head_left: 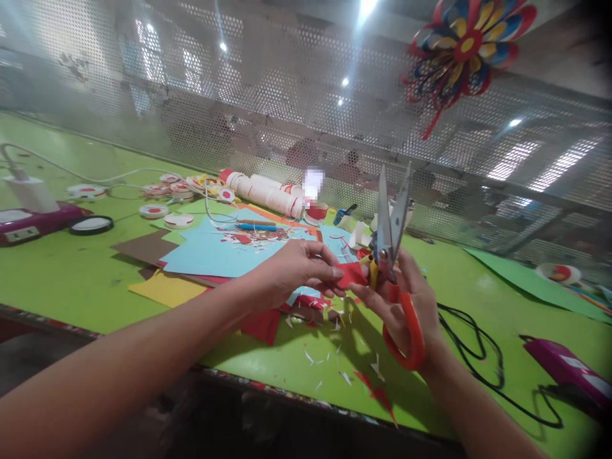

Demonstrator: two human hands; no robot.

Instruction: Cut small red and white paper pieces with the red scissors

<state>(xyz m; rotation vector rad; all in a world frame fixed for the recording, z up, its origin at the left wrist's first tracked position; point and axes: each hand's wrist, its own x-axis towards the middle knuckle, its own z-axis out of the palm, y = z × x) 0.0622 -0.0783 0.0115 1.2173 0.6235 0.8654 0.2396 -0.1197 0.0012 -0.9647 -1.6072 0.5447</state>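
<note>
Red paper piece (351, 274) is sitting at the frame's centre, half hidden by the fingers pinching it: the left hand (299, 268) is closing its grip on one edge, the right hand (404, 299) on the other. Orange-handled scissors (394, 255) are hanging from the right hand, their long axis upright, steel blades slightly parted and pointing up. Paper scraps (335, 357) are littering the glossy green counter (71, 268) below.

small red paper piece (351, 274) held up beside orange-handled scissors (394, 255), blades upright, slightly parted.
</note>
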